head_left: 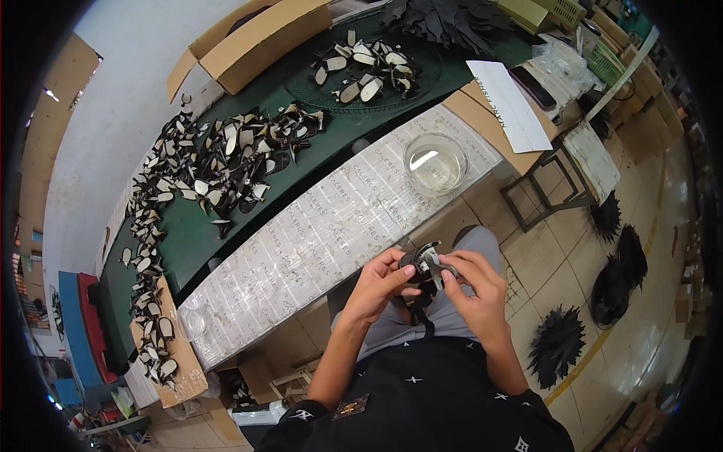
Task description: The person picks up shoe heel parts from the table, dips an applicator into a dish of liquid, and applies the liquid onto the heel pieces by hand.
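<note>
In front of my lap, my left hand is closed around a small black shoe heel, its thumb pressed along the near side. My right hand pinches a pale grey-green flap of covering material at the heel's right side. The fingers partly hide both, so the join between them is hard to make out. A dark strip hangs just below the hands over my lap.
Many black heels with cream faces cover the green table; more lie in a round tray. A glass bowl of clear liquid stands on the plastic-wrapped bench. Black cut pieces lie on the floor at right.
</note>
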Tool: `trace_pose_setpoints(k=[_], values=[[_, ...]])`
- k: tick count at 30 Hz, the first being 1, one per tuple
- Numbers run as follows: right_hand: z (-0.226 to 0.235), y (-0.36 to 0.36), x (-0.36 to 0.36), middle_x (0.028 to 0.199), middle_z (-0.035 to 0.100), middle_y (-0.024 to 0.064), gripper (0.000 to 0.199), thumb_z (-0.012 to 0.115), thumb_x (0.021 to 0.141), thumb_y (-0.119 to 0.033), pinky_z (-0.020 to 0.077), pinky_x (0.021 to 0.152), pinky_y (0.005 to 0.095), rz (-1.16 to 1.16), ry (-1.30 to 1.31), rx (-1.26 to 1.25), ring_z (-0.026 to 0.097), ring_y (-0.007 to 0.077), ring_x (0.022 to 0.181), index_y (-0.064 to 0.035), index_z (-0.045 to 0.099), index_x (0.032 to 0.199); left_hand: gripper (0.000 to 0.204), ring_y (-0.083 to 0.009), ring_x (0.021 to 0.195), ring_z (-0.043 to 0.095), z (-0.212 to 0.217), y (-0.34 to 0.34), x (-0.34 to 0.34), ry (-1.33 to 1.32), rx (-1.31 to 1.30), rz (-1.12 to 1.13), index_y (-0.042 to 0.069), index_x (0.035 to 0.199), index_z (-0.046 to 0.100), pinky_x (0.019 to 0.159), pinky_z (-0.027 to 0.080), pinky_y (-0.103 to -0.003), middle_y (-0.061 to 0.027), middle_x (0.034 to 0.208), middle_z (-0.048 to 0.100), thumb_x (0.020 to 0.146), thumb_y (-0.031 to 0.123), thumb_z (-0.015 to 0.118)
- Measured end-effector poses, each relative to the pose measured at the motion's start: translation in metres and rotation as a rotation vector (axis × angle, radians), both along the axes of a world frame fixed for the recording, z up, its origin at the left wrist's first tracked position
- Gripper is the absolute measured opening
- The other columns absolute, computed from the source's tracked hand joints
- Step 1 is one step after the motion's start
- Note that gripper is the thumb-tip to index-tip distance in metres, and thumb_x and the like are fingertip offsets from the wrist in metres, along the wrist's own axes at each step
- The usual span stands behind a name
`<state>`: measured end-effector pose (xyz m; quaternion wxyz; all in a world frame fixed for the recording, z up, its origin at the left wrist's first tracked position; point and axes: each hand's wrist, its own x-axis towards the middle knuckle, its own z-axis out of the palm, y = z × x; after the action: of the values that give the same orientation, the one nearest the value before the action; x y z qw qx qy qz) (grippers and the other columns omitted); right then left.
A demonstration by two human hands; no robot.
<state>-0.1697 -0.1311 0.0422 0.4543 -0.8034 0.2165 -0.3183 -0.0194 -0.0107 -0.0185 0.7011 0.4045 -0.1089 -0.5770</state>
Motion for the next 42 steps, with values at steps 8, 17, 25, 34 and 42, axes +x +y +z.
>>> trace_pose_setpoints(k=[8, 17, 25, 34, 42], values=[[-0.013, -0.008, -0.005, 0.103, 0.063, 0.0096, 0.021, 0.059, 0.091, -0.003, 0.0556, 0.065, 0.0267, 0.028, -0.150, 0.528, 0.065, 0.0136, 0.080, 0.0043, 0.064, 0.110, 0.016, -0.0098, 0.086, 0.063, 0.003, 0.000, -0.001, -0.018, 0.007, 0.000, 0.004, 0.105, 0.056, 0.074, 0.059, -0.027, -0.0042, 0.097, 0.064, 0.092, 0.010, 0.063], [-0.066, -0.052, -0.041, 0.104, 0.059, 0.0177, 0.029, 0.052, 0.098, -0.021, 0.0514, 0.054, 0.0208, 0.135, -0.844, 1.462, 0.058, 0.0143, 0.066, -0.0009, 0.055, 0.118, 0.024, -0.0134, 0.090, 0.064, 0.027, 0.009, -0.005, -0.020, -0.059, -0.020, 0.001, 0.113, 0.055, 0.080, 0.059, -0.032, -0.0063, 0.101, 0.064, 0.091, 0.010, 0.063], [-0.168, -0.057, -0.067, 0.102, 0.061, 0.0077, 0.028, 0.054, 0.098, -0.020, 0.0499, 0.062, 0.0224, -0.081, -0.470, 1.324, 0.057, 0.0130, 0.072, -0.0015, 0.056, 0.119, 0.042, -0.0372, 0.092, 0.067, 0.061, 0.015, -0.016, 0.391, -0.604, -0.213, -0.004, 0.111, 0.047, 0.072, 0.061, -0.049, -0.0215, 0.101, 0.062, 0.086, 0.022, 0.070], [-0.222, -0.052, -0.070, 0.106, 0.061, 0.0054, 0.027, 0.054, 0.098, -0.019, 0.0486, 0.064, 0.0227, -0.072, -0.530, 1.546, 0.057, 0.0134, 0.077, -0.0035, 0.058, 0.119, 0.032, -0.0370, 0.089, 0.068, 0.076, -0.006, -0.033, 0.652, -0.688, -0.241, -0.001, 0.105, 0.043, 0.064, 0.063, -0.046, -0.0196, 0.094, 0.059, 0.089, 0.013, 0.066], [-0.219, -0.052, -0.067, 0.096, 0.065, 0.0081, 0.025, 0.057, 0.096, -0.018, 0.0535, 0.062, 0.0246, -0.072, -0.478, 1.558, 0.064, 0.0178, 0.073, -0.0012, 0.060, 0.114, 0.029, -0.0192, 0.085, 0.068, 0.112, -0.068, 0.091, -0.701, -0.229, -0.286, -0.001, 0.112, 0.059, 0.076, 0.056, -0.030, -0.0107, 0.099, 0.067, 0.087, 0.011, 0.067]])
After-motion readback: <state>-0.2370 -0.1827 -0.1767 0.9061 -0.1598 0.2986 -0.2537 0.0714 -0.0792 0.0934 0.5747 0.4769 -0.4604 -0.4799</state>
